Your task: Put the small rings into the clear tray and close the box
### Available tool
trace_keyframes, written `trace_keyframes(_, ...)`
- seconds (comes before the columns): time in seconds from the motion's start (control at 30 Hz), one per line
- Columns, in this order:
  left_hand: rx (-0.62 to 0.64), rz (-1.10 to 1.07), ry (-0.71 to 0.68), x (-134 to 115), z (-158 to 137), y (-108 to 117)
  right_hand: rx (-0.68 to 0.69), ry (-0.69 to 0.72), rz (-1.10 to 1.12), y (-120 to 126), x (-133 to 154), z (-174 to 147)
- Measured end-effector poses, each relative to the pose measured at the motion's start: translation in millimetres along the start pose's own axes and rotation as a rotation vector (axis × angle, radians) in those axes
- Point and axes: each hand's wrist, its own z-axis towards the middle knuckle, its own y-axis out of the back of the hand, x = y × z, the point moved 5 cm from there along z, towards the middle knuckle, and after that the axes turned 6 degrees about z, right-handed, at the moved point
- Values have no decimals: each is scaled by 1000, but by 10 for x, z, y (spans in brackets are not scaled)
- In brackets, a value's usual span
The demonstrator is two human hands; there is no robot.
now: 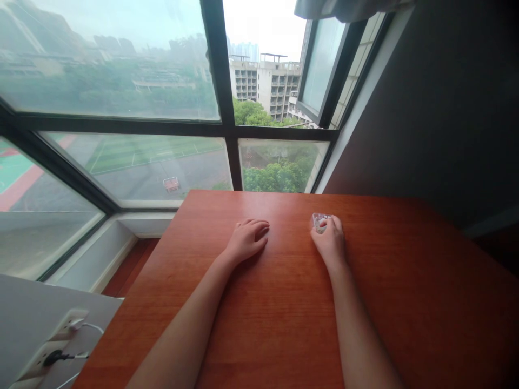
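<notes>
My right hand (330,241) grips a small clear box (318,218) near the far side of the reddish-brown wooden table (279,308). Its thumb and fingers are on either side of the box and cover part of it. Something pale shows through the transparent wall, too small to make out. To the left, my left hand (248,237) rests on the tabletop with its fingers loosely curved and apart from the thumb. Nothing is in it. A stretch of table separates the two hands.
Beyond the table's far edge is a dark-framed window (227,131), with one pane (324,65) swung outward at the right. A grey wall (409,108) stands on the right. At lower left, plugs and cables sit in wall sockets (52,351) beside the table.
</notes>
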Motion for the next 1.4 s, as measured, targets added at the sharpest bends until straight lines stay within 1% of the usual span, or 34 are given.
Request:
trace_keyframes(0.27, 13, 0, 11, -6, -4, 10, 26, 1, -7, -13, -11, 6)
trace_keyframes(0.43, 22, -14, 26, -4, 0, 5, 23, 27, -8, -12, 6, 1)
trace_keyframes(0.67, 12, -8, 13, -4, 1, 2, 29, 34, -52, 12, 34, -5)
trace_keyframes(0.8, 16, -5, 14, -6, -1, 3, -49, 75, -24, 98, 178, 15)
trace_keyframes(0.83, 17, -3, 17, -7, -2, 4, -65, 105, 9, 112, 248, 10)
trace_keyframes(0.9, 19, 0, 29, -7, -3, 4, -47, 189, 105, 100, 425, -28)
trace_keyframes(0.97, 20, -3, 32, -9, -4, 2, 26, 255, 213, 36, 610, -107)
trace_keyframes(1.03, 12, -10, 27, -11, -3, 1, 158, 289, 310, -75, 770, -215)
trace_keyframes(1.1, 4, -17, 24, -9, -1, -2, 294, 300, 325, -194, 883, -330)
trace_keyframes(1.2, 5, -18, 33, -4, 2, -8, 425, 329, 289, -306, 975, -456)
trace_keyframes(1.3, 6, -13, 39, -5, 0, -9, 496, 343, 253, -341, 1006, -506)
trace_keyframes(1.4, -5, -6, 36, -9, -5, 0, 514, 323, 253, -320, 1004, -522)
